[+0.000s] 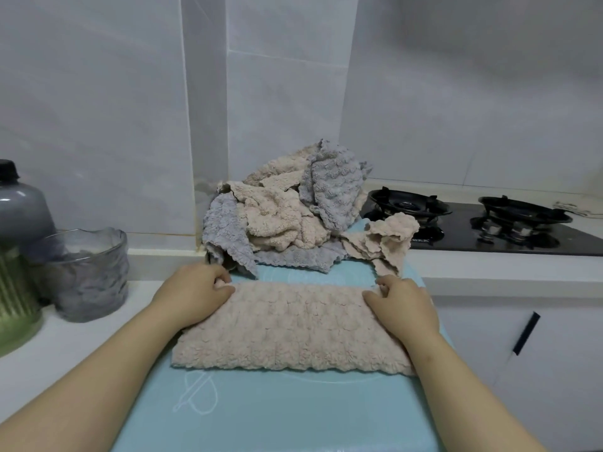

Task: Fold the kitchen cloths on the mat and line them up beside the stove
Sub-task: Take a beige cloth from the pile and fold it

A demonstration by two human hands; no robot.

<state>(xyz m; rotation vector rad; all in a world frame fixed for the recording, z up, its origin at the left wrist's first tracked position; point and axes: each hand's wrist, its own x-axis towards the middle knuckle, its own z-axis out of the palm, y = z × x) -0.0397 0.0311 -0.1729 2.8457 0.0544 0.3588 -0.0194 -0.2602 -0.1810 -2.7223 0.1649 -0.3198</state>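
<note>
Open pass: bare near end of pale blue mat (pixel 293 415), bottom centre. Mid-frame blocked: flat beige fleecy cloth (pixel 293 327), left hand (pixel 192 291) and right hand (pixel 404 305) pinching its far corners. Behind, crumpled heap of beige and grey cloths (pixel 284 213) against the wall. Left edge: clear ribbed glass jar (pixel 91 278), green ribbed bottle (pixel 16 288). Right: white counter strip (pixel 505 269) free before black glass gas stove (pixel 456 237).

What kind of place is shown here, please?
Most likely a home kitchen: a black two-burner gas stove sits in a white counter, the wall behind is tiled, and cabinet doors stand below.
</note>
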